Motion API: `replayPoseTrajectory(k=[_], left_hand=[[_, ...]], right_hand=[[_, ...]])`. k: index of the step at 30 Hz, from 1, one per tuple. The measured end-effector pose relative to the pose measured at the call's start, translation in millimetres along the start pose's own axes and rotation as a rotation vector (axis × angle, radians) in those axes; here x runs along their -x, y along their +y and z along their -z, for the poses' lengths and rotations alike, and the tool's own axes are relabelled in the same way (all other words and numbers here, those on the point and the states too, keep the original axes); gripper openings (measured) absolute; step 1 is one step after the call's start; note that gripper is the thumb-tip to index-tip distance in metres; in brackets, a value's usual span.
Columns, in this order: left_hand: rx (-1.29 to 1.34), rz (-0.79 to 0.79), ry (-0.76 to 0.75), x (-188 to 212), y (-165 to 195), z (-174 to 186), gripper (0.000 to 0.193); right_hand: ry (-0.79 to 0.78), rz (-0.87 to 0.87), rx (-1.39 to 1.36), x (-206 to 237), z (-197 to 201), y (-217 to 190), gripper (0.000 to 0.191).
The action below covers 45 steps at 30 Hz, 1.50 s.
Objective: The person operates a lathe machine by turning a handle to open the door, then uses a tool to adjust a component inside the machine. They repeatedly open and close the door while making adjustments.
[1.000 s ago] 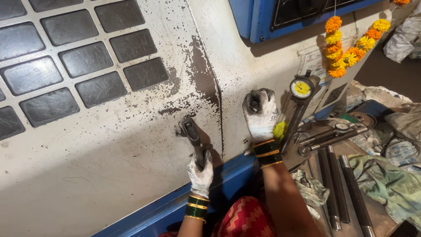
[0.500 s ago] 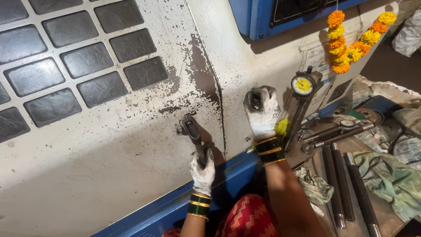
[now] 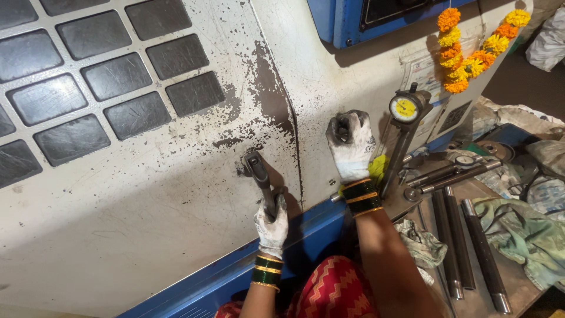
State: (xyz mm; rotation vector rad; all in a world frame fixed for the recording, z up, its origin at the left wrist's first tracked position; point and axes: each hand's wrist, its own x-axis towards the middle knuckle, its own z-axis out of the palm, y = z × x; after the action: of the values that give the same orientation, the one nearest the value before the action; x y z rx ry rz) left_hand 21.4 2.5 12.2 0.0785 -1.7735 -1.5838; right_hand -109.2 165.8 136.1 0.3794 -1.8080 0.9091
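Left hand (image 3: 272, 227), in a soiled white knit glove with green and gold bangles at the wrist, has its fingers wrapped tight round the lower end of a dark steel handle (image 3: 261, 179), which stands nearly upright against the off-white machine panel (image 3: 147, 206), its head seated on the panel just left of the vertical seam. Right hand (image 3: 351, 146), gloved alike and black with grime at the fingertips, is clenched round a small dark knob or grip on the panel right of the seam; what it holds cannot be made out clearly. Panel paint is chipped and oil-stained, with dark rubbery square pads (image 3: 118, 76) set in a grid above. Lower right, a cluttered table (image 3: 518, 294) carries long steel rods (image 3: 471, 241), a yellow-faced dial gauge (image 3: 405, 109) and green rags (image 3: 524, 229); an orange and yellow flower garland (image 3: 471, 50) hangs above
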Motion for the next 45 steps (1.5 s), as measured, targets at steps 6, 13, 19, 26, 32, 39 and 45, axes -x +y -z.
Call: replayPoseTrajectory(k=[6,13,19,26,32,39,45], left_hand=[[0.037,-0.004,-0.013,0,-1,0,0.023],[-0.003,-0.009,-0.018,0,-2,1,0.021],[-0.016,0.105,0.010,2,-13,1,0.021],[-0.040,0.034,0.020,3,-19,1,0.019],[-0.005,0.058,0.022,3,-22,0,0.019],[-0.011,0.028,0.022,3,-26,-1,0.020],[-0.010,-0.005,-0.001,3,-19,1,0.023]], right_hand=[[0.027,0.025,0.032,1,-4,2,0.023],[0.023,0.021,0.035,4,-8,10,0.024],[0.013,0.000,0.049,6,-9,12,0.026],[-0.012,-0.014,0.062,5,-7,11,0.024],[0.018,0.039,0.033,0,-3,3,0.022],[0.015,0.059,0.030,-1,3,-3,0.022],[0.021,0.073,0.030,-2,1,0,0.024]])
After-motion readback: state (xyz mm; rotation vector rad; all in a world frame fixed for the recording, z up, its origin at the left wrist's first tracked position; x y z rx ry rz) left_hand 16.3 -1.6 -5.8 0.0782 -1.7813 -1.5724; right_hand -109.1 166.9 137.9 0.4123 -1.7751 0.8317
